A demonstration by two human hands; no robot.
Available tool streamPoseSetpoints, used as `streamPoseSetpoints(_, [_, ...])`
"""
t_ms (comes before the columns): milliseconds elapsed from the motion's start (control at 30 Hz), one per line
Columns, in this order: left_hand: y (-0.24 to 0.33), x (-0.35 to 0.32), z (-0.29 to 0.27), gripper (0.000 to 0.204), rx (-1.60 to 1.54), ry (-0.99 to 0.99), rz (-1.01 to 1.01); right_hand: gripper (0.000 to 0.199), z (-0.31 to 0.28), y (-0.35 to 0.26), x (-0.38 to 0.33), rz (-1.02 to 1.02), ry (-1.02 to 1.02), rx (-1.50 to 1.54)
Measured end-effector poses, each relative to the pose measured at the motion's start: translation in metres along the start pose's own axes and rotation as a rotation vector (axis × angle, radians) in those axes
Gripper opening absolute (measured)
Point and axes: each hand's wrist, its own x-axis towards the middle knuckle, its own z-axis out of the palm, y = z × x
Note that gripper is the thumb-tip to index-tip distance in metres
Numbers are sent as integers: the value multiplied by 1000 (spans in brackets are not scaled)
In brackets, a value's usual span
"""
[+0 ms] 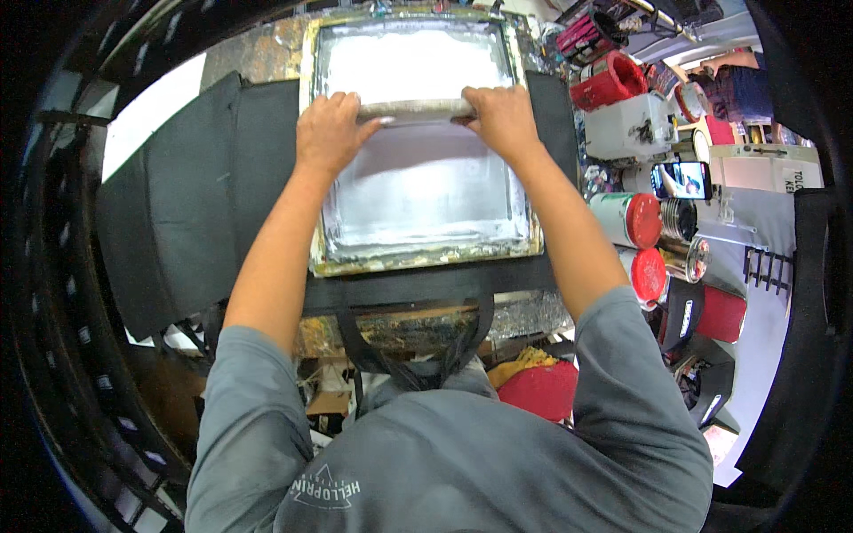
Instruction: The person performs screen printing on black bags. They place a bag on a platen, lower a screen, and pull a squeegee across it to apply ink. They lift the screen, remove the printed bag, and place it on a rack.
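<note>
A squeegee [414,109] with a pale bar lies crosswise over a screen printing frame [426,260]. My left hand [329,135] grips its left end, with the thumb stretched along the near side. Around the right end my right hand [505,123] is closed, fingers over the top. White ink [418,58] covers the mesh beyond the squeegee, and a thinner greyish-white film shows on the near side. The squeegee's blade edge is hidden from above. Under the frame is black fabric [191,186], spreading out to the left and showing a little on the right, with black straps [355,342] at the near edge.
Tubs with red lids [643,220] stand at the right, near a lit phone [681,180], a metal can [689,259] and a whitish plastic container [631,124]. A red bucket [613,82] lies farther back. The ink-stained table edge [524,315] runs close to my body.
</note>
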Motion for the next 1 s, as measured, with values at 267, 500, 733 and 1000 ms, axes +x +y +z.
streamPoseSetpoints(267, [7, -32, 0, 44, 59, 37, 47, 25, -6, -21, -26, 24, -73, -69])
streamPoseSetpoints(500, [24, -77, -17, 48, 52, 24, 74, 24, -17, -48, -71, 43, -95, -51])
streamPoseSetpoints(733, [38, -136, -30, 46, 4, 20, 108, 30, -30, -81, -131, 46, -135, -33])
streamPoseSetpoints(1000, [46, -149, -47, 78, -121, -37, 14, 33, -42, -75, -133, 5, -234, 56])
